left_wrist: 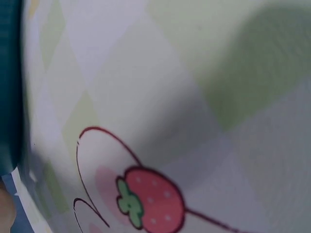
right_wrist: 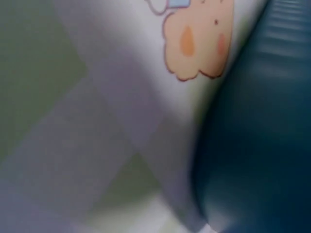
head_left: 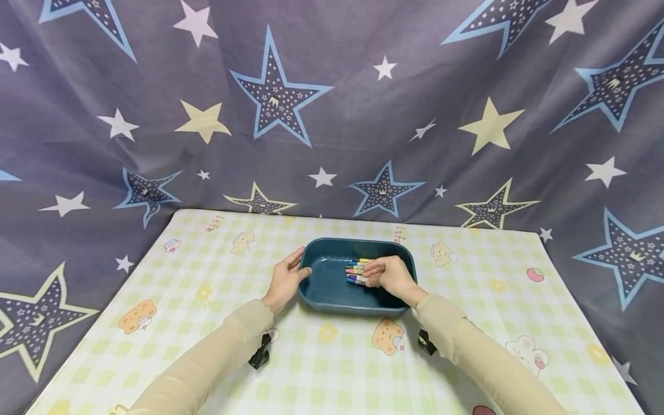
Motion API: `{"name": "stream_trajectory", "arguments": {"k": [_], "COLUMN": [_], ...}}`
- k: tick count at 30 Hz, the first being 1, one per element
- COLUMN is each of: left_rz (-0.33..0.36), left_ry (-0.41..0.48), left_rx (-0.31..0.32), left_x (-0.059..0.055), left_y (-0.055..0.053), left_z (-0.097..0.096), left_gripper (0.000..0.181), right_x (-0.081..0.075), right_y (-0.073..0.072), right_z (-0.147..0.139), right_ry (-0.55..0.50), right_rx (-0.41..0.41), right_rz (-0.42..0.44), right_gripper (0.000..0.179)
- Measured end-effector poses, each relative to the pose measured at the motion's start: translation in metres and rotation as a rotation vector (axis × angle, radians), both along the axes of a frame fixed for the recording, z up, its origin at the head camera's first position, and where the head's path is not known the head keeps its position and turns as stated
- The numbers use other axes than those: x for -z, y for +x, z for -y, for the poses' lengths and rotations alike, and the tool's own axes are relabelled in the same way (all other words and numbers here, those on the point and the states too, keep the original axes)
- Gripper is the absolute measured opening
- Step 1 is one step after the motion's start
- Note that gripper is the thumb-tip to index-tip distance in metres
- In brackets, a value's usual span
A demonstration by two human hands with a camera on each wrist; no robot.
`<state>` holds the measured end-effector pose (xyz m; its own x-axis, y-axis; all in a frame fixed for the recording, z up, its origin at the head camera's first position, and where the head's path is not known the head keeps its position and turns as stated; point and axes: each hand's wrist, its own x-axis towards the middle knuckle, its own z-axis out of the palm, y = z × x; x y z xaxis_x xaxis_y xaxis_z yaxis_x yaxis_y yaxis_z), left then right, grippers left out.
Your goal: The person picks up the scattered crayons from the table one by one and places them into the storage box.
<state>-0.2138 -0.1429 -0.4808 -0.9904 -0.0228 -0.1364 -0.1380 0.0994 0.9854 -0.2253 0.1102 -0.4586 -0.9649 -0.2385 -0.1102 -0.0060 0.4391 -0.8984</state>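
Observation:
A dark teal oblong basin point(head_left: 337, 310) stands on the cloth-covered table. At its left end my left hand point(head_left: 283, 282) grips the rim, thumb over the inside and fingers along the outer wall. My right hand point(head_left: 392, 279) reaches in over the right side, its fingers curled on several slim markers point(head_left: 355, 279) with coloured ends. They lie side by side, pointing left, their right ends hidden under the hand. The left wrist view catches the basin's wall point(left_wrist: 8, 87) at its edge; the right wrist view has the basin's outer side point(right_wrist: 262, 145) close up.
A checked green-and-white tablecloth point(head_left: 207, 259) with cartoon prints covers the table. Behind it and at both sides hangs a dark star-patterned curtain point(head_left: 342, 115). Black straps point(head_left: 261, 351) show below the wrists.

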Motion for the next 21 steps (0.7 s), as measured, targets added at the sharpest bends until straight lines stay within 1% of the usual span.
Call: {"name": "stream_trajectory", "arguments": {"k": [4,8,13,19,20,21], "left_rz": [-0.003,-0.007,-0.006,-0.005,-0.006,0.000], "left_ry": [0.005,0.006,0.000,-0.008,-0.012,-0.013], "left_rx": [-0.007,-0.006,-0.011,-0.014,-0.011,-0.006], "left_x": [-0.0005,-0.0008,0.0000,0.0002,-0.0003,-0.0046], "left_y": [-0.0003,0.0002,0.0003,0.0010,0.0009,0.0021], "left_z": [-0.0003,-0.0002,-0.0002,-0.0004,-0.0005,-0.0016], "left_gripper": [0.058,0.058,0.058,0.059,0.059,0.058], "right_x": [0.0028,0.0059,0.0085,0.0079,0.0073,0.0065], "right_y": [-0.0020,-0.0027,-0.0027,-0.0031,-0.0032,-0.0033], "right_z": [0.0035,0.0053,0.0063,0.0057,0.0053,0.0048], "right_ry": [0.013,0.022,0.026,0.064,0.064,0.062], "right_rx": [-0.019,-0.008,0.005,0.013,0.013,0.015], "right_rz": [0.053,0.076,0.066,0.023,0.021,0.021], "right_gripper": [0.028,0.031,0.032,0.033,0.033,0.033]}}
